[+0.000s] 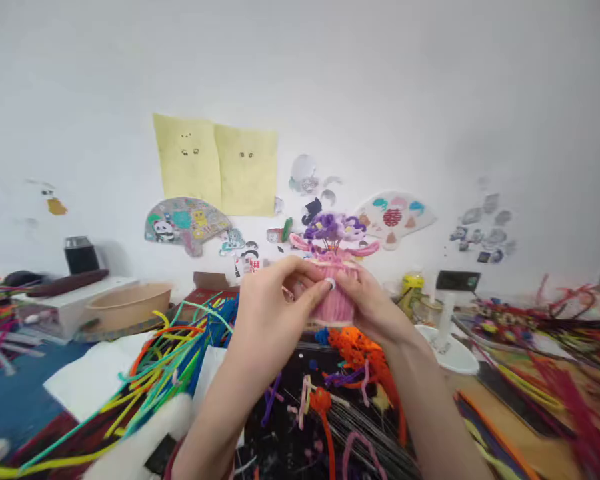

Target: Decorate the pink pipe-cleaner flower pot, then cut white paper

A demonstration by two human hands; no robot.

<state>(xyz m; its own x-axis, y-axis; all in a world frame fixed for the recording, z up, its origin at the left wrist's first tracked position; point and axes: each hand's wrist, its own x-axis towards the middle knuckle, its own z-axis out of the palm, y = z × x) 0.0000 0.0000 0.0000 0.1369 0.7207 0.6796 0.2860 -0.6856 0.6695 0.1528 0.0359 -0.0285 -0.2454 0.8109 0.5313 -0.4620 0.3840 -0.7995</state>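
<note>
I hold up a pink pipe-cleaner basket (336,303) with purple flowers (333,227) on top, raised above the table in the middle of the view. My left hand (275,300) grips its left side, fingers curled, thumb and forefinger pinched at its front. My right hand (367,300) wraps round its right side. A small pale bead or button (331,285) sits between my fingertips at the front of the basket.
Heaps of coloured pipe cleaners (180,353) lie to the left, more (555,373) to the right, and orange ones (360,347) lie under my hands. A tan bowl (127,303) and a white box stand at the left. A white dish (450,353) stands at the right. Paper fans and yellow sheets (215,163) hang on the wall.
</note>
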